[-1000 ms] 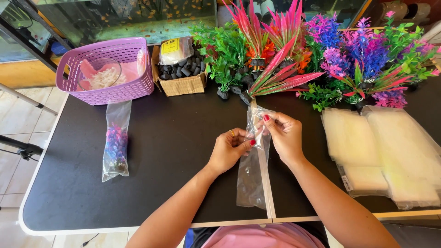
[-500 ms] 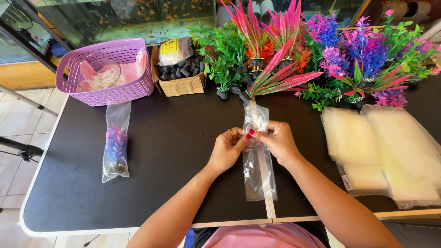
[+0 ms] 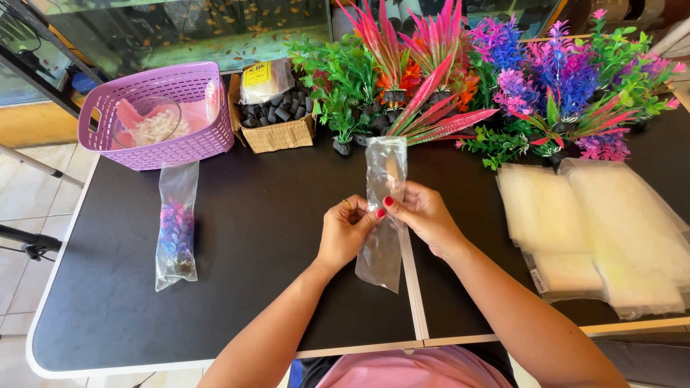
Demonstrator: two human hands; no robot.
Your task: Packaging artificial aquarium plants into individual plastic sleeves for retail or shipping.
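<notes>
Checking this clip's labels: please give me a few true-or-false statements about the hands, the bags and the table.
1. Both hands hold a clear bag. True: the left hand and right hand pinch the clear bag.
2. The basket is green. False: the basket is purple.
3. A filled bag lies left of the hands. True: the filled bag holds purple and blue bits.
4. The bag stack is on the left. False: the bag stack lies on the right.

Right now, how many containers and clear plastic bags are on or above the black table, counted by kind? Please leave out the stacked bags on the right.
Purple plastic basket: 1
Cardboard box of black pieces: 1
Clear bag held in both hands: 1
Clear bag with purple plant inside: 1
Total: 4
</notes>
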